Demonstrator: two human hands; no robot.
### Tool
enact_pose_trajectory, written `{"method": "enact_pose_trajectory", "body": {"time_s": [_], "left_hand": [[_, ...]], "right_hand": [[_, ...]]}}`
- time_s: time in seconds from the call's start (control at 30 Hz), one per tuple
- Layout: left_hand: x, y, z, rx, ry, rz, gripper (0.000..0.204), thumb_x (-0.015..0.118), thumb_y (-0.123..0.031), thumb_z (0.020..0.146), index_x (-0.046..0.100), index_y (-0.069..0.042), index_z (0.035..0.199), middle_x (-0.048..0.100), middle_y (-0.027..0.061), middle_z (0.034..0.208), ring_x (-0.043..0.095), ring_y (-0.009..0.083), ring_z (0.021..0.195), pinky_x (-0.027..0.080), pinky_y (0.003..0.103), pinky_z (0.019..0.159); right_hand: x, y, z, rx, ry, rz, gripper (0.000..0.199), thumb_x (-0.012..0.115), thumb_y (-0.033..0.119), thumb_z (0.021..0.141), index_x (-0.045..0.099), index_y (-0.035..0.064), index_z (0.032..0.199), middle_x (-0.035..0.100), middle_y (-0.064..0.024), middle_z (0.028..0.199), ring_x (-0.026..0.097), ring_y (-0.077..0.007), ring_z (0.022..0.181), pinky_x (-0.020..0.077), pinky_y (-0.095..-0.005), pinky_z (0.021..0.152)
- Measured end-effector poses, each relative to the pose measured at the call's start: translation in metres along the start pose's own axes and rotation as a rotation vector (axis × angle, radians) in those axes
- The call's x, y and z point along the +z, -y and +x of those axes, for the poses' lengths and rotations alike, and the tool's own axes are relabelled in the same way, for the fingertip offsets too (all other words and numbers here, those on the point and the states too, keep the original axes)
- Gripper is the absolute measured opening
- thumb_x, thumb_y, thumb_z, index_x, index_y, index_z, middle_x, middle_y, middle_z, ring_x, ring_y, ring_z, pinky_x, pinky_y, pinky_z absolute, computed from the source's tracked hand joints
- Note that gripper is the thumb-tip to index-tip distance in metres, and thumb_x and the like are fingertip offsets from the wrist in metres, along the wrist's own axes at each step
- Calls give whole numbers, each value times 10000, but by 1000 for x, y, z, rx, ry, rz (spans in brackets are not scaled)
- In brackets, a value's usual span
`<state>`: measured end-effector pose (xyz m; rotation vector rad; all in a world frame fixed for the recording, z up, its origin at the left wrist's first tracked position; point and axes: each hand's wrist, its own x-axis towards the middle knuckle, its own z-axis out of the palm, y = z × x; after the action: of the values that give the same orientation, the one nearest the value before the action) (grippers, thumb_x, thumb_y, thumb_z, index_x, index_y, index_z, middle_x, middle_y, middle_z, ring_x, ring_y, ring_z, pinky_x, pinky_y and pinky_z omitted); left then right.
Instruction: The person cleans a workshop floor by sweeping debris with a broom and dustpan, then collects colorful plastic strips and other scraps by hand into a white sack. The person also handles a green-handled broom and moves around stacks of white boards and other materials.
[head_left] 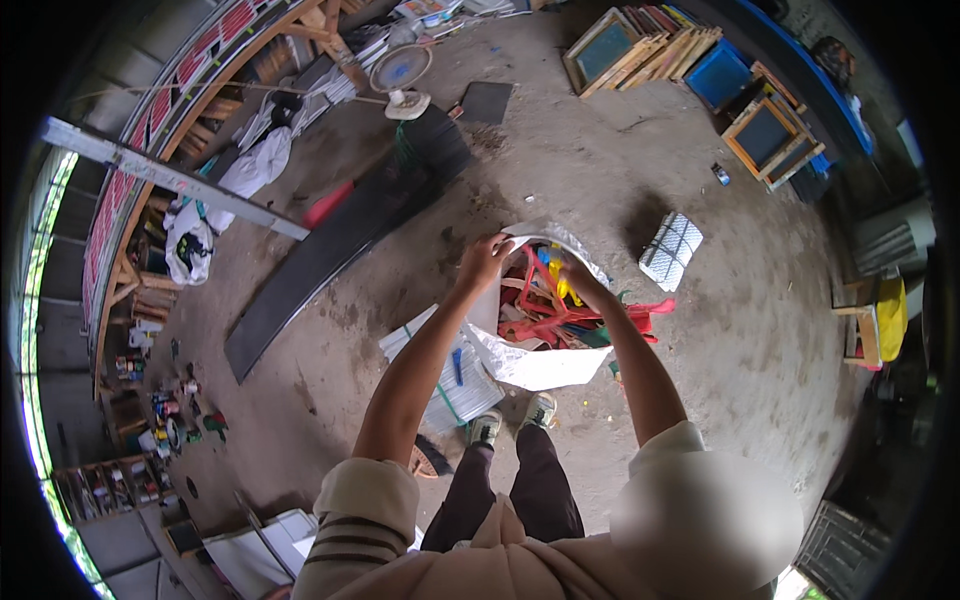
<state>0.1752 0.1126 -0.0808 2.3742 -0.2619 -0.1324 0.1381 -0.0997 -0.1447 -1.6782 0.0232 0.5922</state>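
Note:
A white sack (545,368) stands with its mouth wide on the floor just ahead of my feet. Red, yellow, blue and green scraps fill it, with long red strips (535,325) on top and some hanging over the right side. My left hand (484,262) is closed on the sack's rim at the far left. Down inside the mouth, my right hand (582,279) reaches among the scraps beside a yellow piece (559,272); its fingers are mostly hidden. Left of the sack lies a flat bundle of pale sheets (465,397) tied with green strap, a blue tool-like object (457,367) on it.
A tied white bundle (671,250) sits on the floor to the right. A long dark panel (330,265) lies at the left. Wooden frames (640,50) lean together at the far right. A yellow-draped chair (880,318) stands at the right edge.

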Motion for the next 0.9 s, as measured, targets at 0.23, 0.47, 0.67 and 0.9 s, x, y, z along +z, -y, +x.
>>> {"method": "enact_pose_trajectory", "body": {"time_s": [0.23,0.47,0.67,0.9], "left_hand": [[9,-12,11,-32,-17,-34,257,515,-311,823,593,-111,965,574,185,896,547,356,844,437,417,718],[18,-14,10,45,-112,-88,298,524,-308,821,581,-37,931,583,194,858,561,334,837,431,365,690],[24,-29,-14,227,-7,-214,324,531,-210,824,477,-139,1136,527,150,1017,556,340,817,449,384,686],[39,-59,-57,534,314,299,382,599,-318,766,482,-198,1110,462,105,916,589,245,700,502,344,562]], "right_hand": [[-8,11,-7,-90,-553,-457,302,413,137,802,557,13,1036,592,-233,833,600,-306,787,448,-398,700],[-4,3,-30,-157,-683,-684,265,486,52,752,592,58,995,600,-195,879,586,-315,820,467,-371,704],[11,-13,-55,-18,-591,-351,406,522,1,718,505,44,1121,594,-142,977,584,-247,870,465,-316,706],[37,-4,-90,-14,-751,566,271,363,-56,789,382,46,1040,505,-161,1091,550,-225,982,475,-346,751]]}}
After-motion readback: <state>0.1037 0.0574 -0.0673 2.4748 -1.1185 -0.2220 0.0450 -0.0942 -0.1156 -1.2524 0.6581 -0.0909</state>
